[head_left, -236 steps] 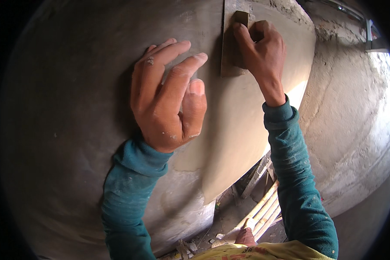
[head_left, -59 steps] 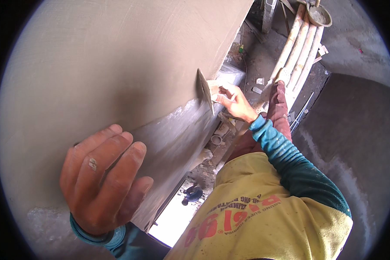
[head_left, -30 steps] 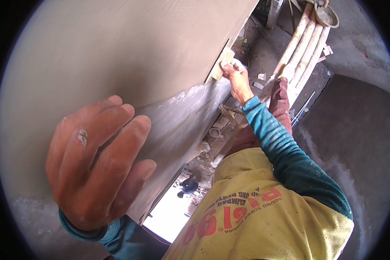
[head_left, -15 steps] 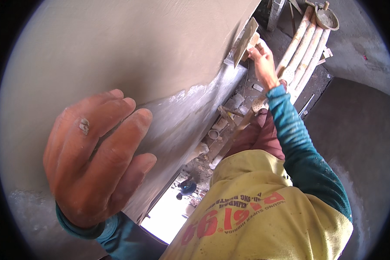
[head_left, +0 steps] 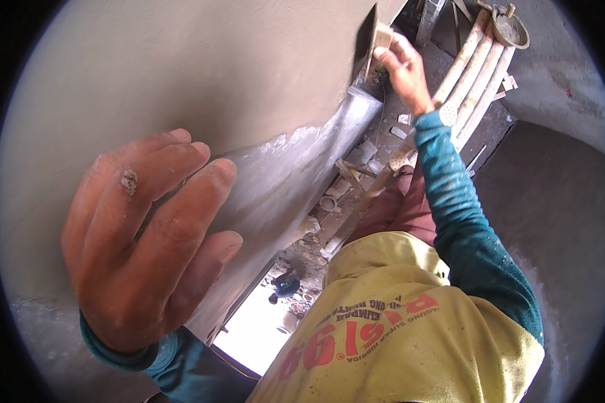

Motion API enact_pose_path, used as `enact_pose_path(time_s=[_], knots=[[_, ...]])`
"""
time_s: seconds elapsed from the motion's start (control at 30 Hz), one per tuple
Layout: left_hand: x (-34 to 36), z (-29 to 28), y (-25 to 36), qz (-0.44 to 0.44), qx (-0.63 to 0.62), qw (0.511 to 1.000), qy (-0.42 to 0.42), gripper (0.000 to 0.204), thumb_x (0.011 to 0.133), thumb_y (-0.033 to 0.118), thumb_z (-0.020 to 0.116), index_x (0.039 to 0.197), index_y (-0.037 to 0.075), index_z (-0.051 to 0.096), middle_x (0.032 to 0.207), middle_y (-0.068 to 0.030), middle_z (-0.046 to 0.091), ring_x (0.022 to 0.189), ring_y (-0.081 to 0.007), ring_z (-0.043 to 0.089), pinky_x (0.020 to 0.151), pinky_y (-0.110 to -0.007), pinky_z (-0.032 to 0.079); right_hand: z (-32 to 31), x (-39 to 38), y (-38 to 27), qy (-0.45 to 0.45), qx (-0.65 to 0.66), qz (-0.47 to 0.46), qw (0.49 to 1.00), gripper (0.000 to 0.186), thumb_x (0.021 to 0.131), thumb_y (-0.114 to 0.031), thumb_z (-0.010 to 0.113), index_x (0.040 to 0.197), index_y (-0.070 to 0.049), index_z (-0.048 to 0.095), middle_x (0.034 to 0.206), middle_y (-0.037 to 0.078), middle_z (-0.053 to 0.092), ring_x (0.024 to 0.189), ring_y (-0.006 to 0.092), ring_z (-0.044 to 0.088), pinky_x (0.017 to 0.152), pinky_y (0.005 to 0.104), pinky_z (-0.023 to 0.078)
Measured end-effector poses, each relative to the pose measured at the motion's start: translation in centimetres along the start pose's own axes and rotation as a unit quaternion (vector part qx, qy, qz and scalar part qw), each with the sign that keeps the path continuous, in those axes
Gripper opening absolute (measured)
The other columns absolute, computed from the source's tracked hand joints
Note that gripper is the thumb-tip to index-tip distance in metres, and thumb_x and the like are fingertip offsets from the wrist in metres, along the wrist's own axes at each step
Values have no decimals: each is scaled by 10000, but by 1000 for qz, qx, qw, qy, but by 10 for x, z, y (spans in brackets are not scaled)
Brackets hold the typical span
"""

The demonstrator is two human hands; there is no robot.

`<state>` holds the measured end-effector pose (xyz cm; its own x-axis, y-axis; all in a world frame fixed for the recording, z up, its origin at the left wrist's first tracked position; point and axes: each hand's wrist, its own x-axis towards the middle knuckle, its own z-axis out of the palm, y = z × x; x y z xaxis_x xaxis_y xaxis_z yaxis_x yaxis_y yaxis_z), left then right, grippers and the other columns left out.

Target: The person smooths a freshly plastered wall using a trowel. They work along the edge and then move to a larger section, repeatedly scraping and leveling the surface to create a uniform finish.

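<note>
My left hand (head_left: pixel 148 235) is in the near left, fingers spread and slightly bent, with a grey lump of mortar stuck on one finger. It is in front of the plastered wall (head_left: pixel 282 60); whether it touches the surface I cannot tell. Farther off, my right hand (head_left: pixel 407 74) grips the handle of a plastering float (head_left: pixel 383 36). The float's thin board stands nearly edge-on against the wall, close to its far edge. Smooth brown-grey plaster covers the upper wall, and a paler, rougher band (head_left: pixel 275 174) lies below it.
Several pale poles (head_left: pixel 474 77) lie side by side at far right, with a mortar bowl (head_left: pixel 511 30) at their far end. Rubble and a small round container (head_left: pixel 327 203) are on the floor below. A bright opening (head_left: pixel 249 342) shows a dark blue figure (head_left: pixel 286 286).
My right hand and the float have moved slightly up and left along the wall, and the board has turned more edge-on. My left hand has barely shifted.
</note>
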<state>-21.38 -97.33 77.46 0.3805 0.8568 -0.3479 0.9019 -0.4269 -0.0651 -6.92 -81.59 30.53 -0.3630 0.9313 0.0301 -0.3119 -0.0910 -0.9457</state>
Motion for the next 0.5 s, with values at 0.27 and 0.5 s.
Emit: enact_pose_path(time_s=[0.27, 0.5], knots=[[17, 7, -18, 43, 7, 999, 14, 376, 921, 235, 778, 1235, 31, 748, 1250, -234, 712, 1116, -394, 714, 893, -474, 620, 83, -114, -20, -33, -98, -31, 994, 374, 978, -257, 721, 1278, -37, 687, 1172, 134, 671, 1076, 293, 646, 978, 408, 509], [11, 2, -4, 7, 6, 1000, 0, 380, 951, 287, 770, 1229, 30, 748, 1261, -220, 719, 1118, -386, 715, 911, -472, 613, 82, -156, -44, -118, 56, 62, 990, 372, 1027, -144, 643, 1381, -27, 635, 1248, 95, 707, 1197, 275, 643, 1069, 414, 486]])
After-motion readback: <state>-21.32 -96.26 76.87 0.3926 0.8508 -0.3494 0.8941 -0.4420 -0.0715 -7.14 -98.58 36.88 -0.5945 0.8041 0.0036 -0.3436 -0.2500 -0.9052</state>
